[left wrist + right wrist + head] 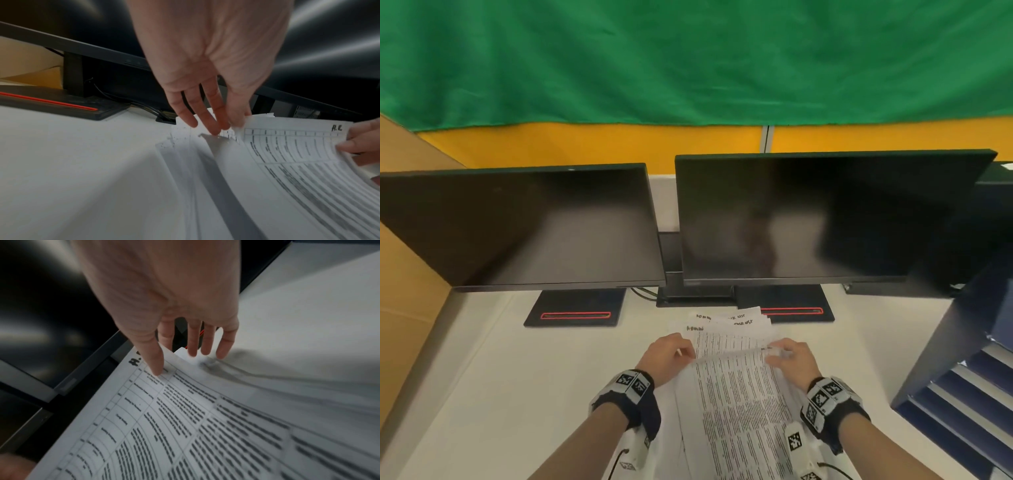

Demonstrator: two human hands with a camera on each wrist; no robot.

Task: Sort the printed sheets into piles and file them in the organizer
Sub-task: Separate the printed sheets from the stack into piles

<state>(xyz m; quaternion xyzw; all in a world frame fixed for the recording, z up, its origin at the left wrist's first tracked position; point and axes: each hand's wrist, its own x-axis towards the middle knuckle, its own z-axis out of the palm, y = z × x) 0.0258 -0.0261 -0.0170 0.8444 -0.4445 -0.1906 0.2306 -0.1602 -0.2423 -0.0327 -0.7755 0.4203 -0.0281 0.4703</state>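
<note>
- Green cloth (688, 58) hanging across back, yellow wall (592, 144) showing below.
- Two dark monitors (524, 226) (808, 216) standing side by side on white desk (482, 377).
- Cardboard panel (404, 260) leaning at left.

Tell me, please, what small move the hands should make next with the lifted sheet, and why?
Probably lift the top sheet clear of the stack and read its handwritten heading. The left hand and right hand each pinch a far corner, the far edge is already raised, and the sheets beneath lie fanned; no sorted piles show yet.
</note>
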